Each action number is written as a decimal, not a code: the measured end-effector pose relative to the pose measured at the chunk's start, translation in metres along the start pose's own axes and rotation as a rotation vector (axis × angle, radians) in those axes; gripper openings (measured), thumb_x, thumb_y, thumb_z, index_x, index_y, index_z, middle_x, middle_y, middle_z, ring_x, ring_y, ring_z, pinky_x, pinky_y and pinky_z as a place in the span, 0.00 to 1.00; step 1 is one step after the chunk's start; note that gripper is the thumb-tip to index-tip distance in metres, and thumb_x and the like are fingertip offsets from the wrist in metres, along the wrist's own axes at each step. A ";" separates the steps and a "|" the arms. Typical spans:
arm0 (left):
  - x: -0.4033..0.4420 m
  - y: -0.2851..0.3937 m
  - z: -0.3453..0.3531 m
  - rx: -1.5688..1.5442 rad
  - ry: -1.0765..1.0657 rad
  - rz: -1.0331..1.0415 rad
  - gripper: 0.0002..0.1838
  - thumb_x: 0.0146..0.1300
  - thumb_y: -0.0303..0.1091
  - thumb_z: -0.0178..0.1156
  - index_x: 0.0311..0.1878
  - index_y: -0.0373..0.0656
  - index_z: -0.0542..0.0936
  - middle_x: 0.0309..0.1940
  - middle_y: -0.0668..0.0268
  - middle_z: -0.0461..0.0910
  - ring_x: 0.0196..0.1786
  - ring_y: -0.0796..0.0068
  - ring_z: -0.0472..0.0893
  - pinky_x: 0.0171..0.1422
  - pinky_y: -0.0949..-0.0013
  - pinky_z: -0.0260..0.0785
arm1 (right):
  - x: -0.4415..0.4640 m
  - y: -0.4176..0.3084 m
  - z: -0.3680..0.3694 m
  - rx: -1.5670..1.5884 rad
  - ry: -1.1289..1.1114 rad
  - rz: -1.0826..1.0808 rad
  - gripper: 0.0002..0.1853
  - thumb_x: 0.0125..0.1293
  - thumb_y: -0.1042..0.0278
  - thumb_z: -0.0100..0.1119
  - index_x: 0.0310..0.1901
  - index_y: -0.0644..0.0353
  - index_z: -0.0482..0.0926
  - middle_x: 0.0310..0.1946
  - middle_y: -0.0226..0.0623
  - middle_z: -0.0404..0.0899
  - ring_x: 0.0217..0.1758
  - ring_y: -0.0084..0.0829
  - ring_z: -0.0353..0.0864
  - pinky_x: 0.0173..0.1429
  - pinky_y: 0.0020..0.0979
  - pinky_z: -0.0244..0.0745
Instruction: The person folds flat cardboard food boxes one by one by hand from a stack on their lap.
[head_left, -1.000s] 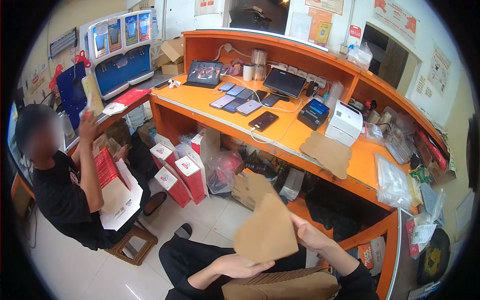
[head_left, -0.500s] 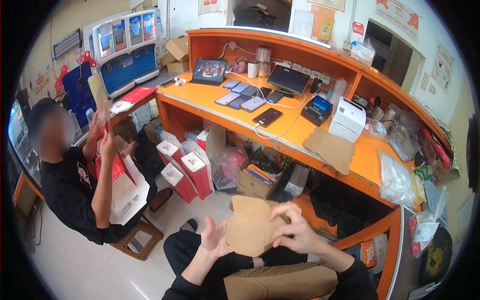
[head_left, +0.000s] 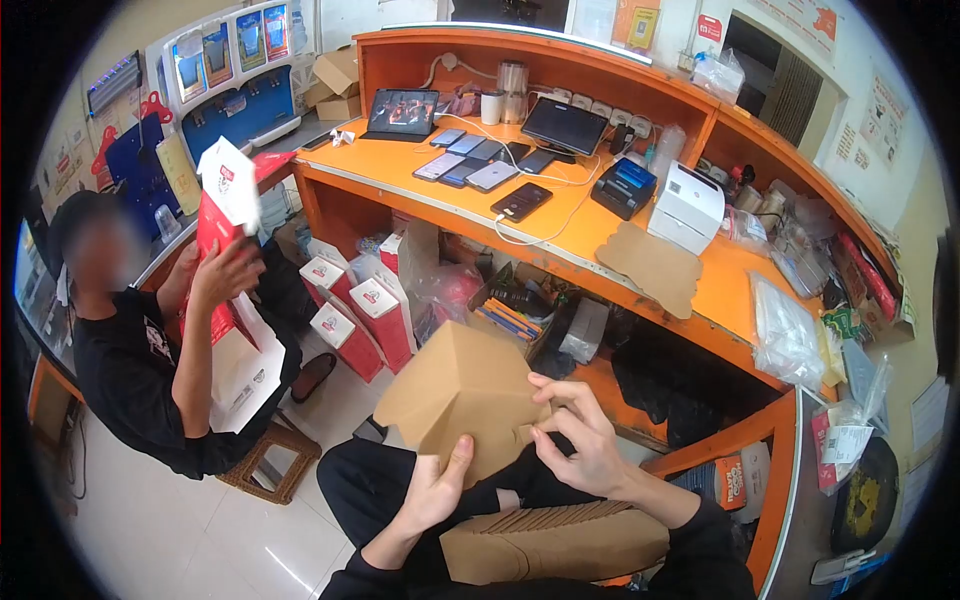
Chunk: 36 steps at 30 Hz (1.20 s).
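Folded cardboard (head_left: 478, 385) in both hands (head_left: 434, 492) (head_left: 592, 452)

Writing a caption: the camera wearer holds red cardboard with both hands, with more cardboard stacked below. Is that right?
Not quite: the cardboard piece held by the left hand and right hand is brown, not red, as the head view shows. The stacked cardboard below is right.
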<state>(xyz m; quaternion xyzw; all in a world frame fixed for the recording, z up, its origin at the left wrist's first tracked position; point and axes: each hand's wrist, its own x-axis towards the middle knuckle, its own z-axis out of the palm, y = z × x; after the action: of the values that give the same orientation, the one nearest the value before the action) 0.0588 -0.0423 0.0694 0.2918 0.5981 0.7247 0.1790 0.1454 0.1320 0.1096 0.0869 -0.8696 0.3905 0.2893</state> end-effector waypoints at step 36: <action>-0.035 -0.043 -0.038 -0.718 -0.386 -0.548 0.28 0.63 0.26 0.59 0.66 0.41 0.62 0.60 0.63 0.69 0.60 0.73 0.71 0.62 0.65 0.66 | -0.004 -0.001 0.008 -0.140 -0.216 -0.240 0.18 0.51 0.83 0.56 0.47 0.64 0.81 0.49 0.42 0.80 0.53 0.33 0.80 0.52 0.28 0.78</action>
<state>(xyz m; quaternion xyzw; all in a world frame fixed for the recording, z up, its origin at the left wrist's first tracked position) 0.0575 -0.0829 0.0161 0.1727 0.3213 0.7441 0.5598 0.1458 0.1253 0.1038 0.2110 -0.9041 0.2802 0.2442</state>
